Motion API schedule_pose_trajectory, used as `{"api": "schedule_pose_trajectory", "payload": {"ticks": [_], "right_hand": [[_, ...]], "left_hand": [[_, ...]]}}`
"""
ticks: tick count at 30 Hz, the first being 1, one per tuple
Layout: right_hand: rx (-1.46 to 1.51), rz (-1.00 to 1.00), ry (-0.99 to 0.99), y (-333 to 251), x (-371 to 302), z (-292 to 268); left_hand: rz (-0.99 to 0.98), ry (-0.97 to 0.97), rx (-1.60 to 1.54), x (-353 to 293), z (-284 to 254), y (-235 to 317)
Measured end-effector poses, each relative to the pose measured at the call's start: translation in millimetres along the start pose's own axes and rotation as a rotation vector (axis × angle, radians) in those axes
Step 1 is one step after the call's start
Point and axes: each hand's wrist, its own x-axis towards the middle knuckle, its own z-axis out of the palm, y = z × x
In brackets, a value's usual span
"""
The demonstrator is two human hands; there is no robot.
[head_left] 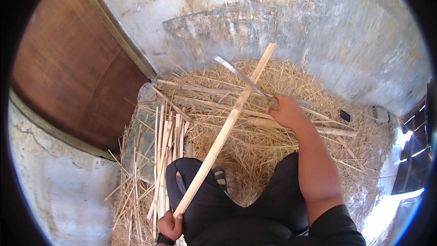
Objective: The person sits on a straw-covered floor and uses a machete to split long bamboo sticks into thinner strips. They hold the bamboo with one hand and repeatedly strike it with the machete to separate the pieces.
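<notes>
My left hand is closed round the near end of a long, pale split bamboo strip, at the lower left beside my knee. The strip slants up and away to the right, passing over my left thigh, and its far end points at the wall. My right hand grips the handle of a long knife with a slightly curved metal blade. The blade crosses the strip's upper part, its tip pointing to the far left. Whether blade and strip touch, I cannot tell.
Split strips lie in a pile left of my legs, and more poles lie across the straw ahead. A small black object rests on the right. A stained wall stands behind, a brown door at left.
</notes>
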Motion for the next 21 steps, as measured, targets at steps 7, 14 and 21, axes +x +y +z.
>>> {"api": "schedule_pose_trajectory", "payload": {"ticks": [7, 14, 21], "right_hand": [[-0.038, -0.417, -0.396, -44.6, -43.7, 9.3], [0.097, -0.077, -0.239, -20.0, -5.5, -5.1], [0.058, -0.271, -0.315, -20.7, -22.9, 17.6]], "left_hand": [[-0.012, -0.003, -0.076, -3.2, 6.7, -15.4], [-0.001, 0.022, -0.054, -0.4, 1.2, 0.6], [-0.002, 0.006, 0.009, -1.2, 0.8, -3.7]]}}
